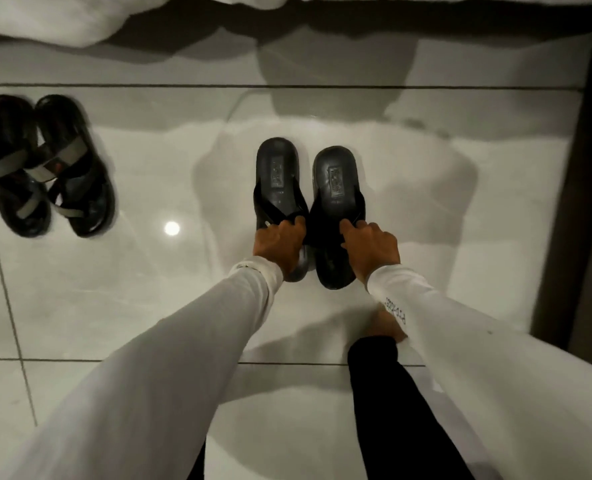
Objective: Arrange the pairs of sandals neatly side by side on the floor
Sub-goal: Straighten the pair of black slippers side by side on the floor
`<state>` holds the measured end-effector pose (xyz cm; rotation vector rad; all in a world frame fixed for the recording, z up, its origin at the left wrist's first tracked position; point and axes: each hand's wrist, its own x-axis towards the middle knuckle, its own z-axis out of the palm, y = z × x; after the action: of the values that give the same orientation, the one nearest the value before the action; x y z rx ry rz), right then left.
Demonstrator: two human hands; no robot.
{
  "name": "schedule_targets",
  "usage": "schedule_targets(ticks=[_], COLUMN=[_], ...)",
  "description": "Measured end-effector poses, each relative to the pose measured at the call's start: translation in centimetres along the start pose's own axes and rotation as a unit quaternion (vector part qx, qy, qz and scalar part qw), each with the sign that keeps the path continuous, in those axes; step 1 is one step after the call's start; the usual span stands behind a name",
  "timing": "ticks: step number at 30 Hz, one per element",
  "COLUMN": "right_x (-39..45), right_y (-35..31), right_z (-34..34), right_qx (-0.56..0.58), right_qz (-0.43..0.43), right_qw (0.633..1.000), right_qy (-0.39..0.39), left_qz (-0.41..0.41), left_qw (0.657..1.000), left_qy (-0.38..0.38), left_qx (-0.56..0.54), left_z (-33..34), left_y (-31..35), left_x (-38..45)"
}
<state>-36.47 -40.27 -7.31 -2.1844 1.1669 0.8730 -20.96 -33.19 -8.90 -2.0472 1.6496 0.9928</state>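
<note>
Sandals sit in two pairs on the pale tiled floor, seen from the one head view looking down over both white sleeves. The black slide pair is right under the hands: the left slide and the right slide lie with their long axes running straight away from the person, heels at the far end, toes nearest the wrists. They are almost parallel and just beside each other, with a thin gap; the left one's heel reaches a little farther away than the right one's.

The left hand is closed over the strap and toe end of the left slide, fingers curled onto it. The right hand rests on the strap of the right slide, fingers pressing down; whether it truly pinches the strap or only pushes on it, I cannot tell. Each hand has its own slide, so neither needs to cross.

The strapped sandal pair lies well apart to the left, its two shoes touching and slightly angled. Open tile stretches between the pairs. On the right a dark wall edge stands near, leaving less room that way. My guess is that only a small evening-up of the heels remains.
</note>
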Motion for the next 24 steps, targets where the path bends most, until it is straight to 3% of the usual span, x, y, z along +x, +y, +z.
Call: schedule_targets(ticks=[12,24], right_x=[2.8,3.6], right_y=[9.5,10.5], right_z=[-3.5,-3.7], right_qx=[0.002,0.034], right_qz=[0.023,0.029], right_qw=[0.999,0.998], right_qy=[0.037,0.033], left_qz=[0.019,0.027], left_qw=[0.999,0.998], left_qy=[0.016,0.019], left_qx=[0.021,0.051], left_z=[-2.4,-3.4], left_y=[8.1,9.1], left_x=[5.8,6.5])
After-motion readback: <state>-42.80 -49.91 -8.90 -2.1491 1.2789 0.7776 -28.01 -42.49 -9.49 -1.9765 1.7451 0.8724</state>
